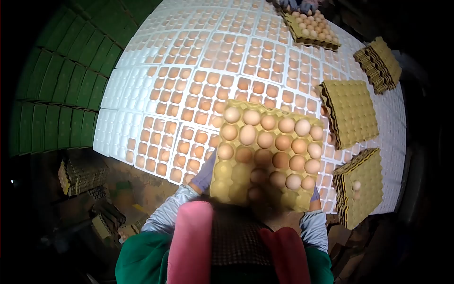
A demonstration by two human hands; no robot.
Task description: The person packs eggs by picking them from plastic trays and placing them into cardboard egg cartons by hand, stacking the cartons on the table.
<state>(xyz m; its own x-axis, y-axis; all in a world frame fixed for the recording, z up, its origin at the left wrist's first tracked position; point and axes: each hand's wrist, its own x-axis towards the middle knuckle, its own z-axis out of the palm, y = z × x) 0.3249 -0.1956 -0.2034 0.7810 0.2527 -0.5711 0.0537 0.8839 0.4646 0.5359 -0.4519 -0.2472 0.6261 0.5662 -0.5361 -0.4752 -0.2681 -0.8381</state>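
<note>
Eggs are held in a pulp egg tray above the near edge of the laid-out white trays. At far left, green containers are stacked, their contents hidden; pulp-tray piles are set on the floor. Next, the leftmost white trays are seen with bare cells, while most cells farther right are filled, so only the left end appears left over. The pulp tray is gripped from both sides by the purple-gloved left hand and right hand, fingertips hidden; most cups are occupied, several near its left corner vacant. Beyond, egg-laden trays are placed beside another person's gloved hands. At right, upturned pulp-tray stacks are set down, two eggs being borne by the nearest.
</note>
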